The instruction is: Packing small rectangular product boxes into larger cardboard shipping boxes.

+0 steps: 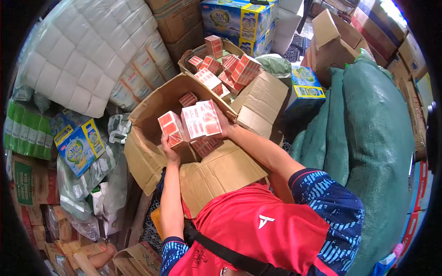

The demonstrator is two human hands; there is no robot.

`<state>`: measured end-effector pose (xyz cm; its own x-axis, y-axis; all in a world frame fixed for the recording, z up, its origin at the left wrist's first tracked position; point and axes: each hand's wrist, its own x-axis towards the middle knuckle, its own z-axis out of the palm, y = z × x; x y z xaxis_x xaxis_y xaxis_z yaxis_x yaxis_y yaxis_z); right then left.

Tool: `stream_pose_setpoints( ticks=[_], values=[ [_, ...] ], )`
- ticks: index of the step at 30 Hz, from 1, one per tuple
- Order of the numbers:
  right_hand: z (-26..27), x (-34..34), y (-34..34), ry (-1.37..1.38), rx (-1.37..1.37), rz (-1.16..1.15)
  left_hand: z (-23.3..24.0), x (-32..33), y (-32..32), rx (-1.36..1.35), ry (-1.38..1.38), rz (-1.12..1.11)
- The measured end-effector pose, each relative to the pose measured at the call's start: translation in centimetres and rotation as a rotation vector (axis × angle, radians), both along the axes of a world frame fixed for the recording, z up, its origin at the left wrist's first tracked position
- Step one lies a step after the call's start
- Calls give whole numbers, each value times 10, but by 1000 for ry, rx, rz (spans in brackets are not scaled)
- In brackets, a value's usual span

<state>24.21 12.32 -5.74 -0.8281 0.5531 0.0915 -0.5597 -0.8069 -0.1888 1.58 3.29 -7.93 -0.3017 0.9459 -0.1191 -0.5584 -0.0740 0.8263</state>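
My left hand (170, 149) is closed around the lower side of a wrapped pack of small red-and-white boxes (170, 126). In my right hand (222, 120) is a larger white-and-red pack of the same kind (201, 119), gripped from its right side. The two packs lean close together above an open cardboard carton (148, 107). Beneath them, more red packs (204, 146) show inside this carton. Just beyond stands a second open carton (264, 103), heaped with several similar packs (221, 70). Parts of my fingers are hidden behind the packs.
Large green woven sacks (376, 127) stand at the right. A big plastic-wrapped bale of white packs (83, 51) is at the upper left. Blue-and-yellow drink cartons (224, 17) are stacked at the back, and another (81, 146) lies at the left on plastic bags. Another open carton (328, 45) stands upper right.
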Motion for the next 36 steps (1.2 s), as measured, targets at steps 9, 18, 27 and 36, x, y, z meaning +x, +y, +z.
stream_pose_setpoints(
  ticks=[9, 18, 27, 36],
  values=[
    [10, -1, -3, -69, 84, -21, 68, 13, -10, 153, 164, -166],
    [38, -1, -14, 342, -42, 151, 141, 44, -24, 313, 196, -178],
    [99, 36, -20, 438, 17, -97, 185, 71, 21, 511, 394, -275],
    [85, 84, 2, 578, -1, -366, 193, 116, 69, 310, 592, -361]
  ],
)
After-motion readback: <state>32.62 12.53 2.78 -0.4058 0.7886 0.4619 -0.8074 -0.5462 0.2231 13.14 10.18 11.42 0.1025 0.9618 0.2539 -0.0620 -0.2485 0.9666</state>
